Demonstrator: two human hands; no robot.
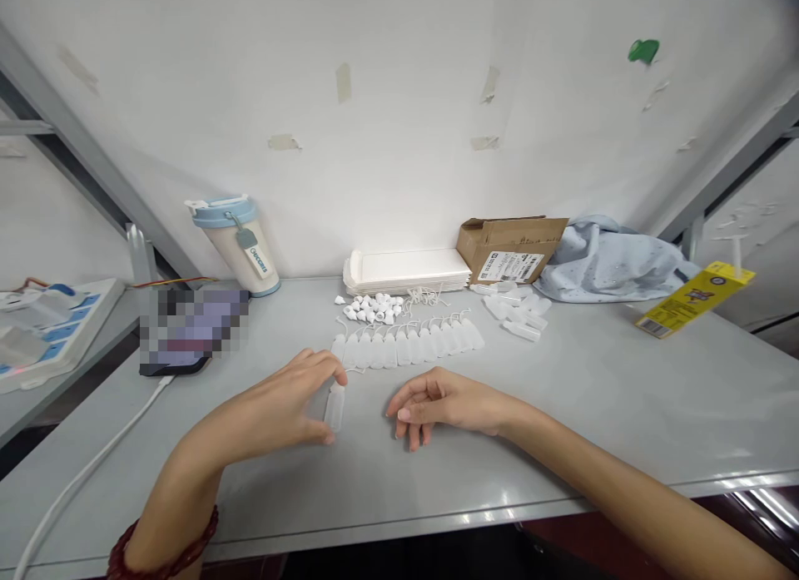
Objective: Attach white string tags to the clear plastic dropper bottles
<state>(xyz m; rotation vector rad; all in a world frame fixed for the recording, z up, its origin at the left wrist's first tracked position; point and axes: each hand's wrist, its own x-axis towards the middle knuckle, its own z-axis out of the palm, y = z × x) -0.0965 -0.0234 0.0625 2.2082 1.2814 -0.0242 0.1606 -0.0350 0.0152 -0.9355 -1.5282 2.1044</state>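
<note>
A small translucent plastic bottle (335, 408) is held lengthwise by my left hand (293, 405), with the fingers at its neck end and the thumb at its base. My right hand (437, 404) rests on the table to the right of it, fingers loosely curled and a little apart, with nothing visible in them. Beyond both hands stretches a row of similar bottles (409, 345) laid side by side, with thin white strings at their necks. Behind the row lies a pile of small white caps (373, 308), and beside that a bundle of white strings (428, 296).
More loose bottles (521, 314) lie at the back right, near a cardboard box (515, 247), a light blue cloth (608, 264) and a yellow drink carton (696, 299). White flat boxes (409, 268) are stacked by the wall. A tumbler (240, 247) and a charging phone (193, 330) are at left.
</note>
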